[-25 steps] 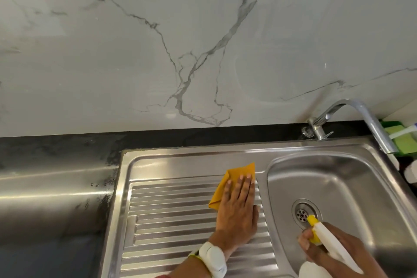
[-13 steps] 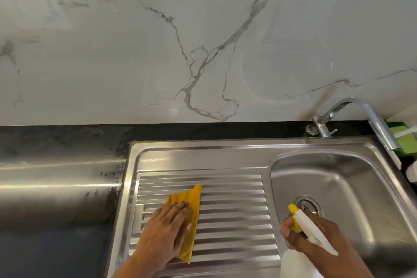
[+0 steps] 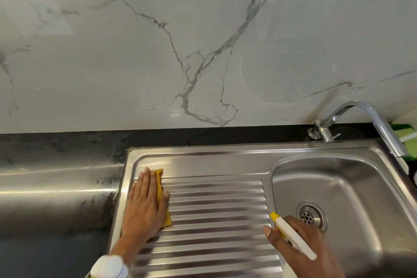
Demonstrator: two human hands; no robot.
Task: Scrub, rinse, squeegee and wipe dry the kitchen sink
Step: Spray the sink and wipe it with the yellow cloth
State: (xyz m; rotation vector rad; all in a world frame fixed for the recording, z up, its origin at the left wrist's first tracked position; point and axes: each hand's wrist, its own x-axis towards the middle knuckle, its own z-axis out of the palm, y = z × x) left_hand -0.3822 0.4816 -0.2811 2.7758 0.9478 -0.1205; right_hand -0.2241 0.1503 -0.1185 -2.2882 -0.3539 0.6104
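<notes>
Yellow cloth (image 3: 160, 189) now farther left under flat left hand (image 3: 144, 207); right hand (image 3: 302, 248) around spray bottle (image 3: 293, 236).

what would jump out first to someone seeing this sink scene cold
The left hand pressing a yellow cloth flat at the far left of the ribbed drainboard. Next, the right hand gripping a white spray bottle beside the basin's drain, below the veined marble wall.

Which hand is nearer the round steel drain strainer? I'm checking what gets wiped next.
The right hand, gripping the white spray bottle, is just beside the round steel drain strainer. The left hand presses the yellow cloth at the ribbed drainboard's far-left corner.
</notes>
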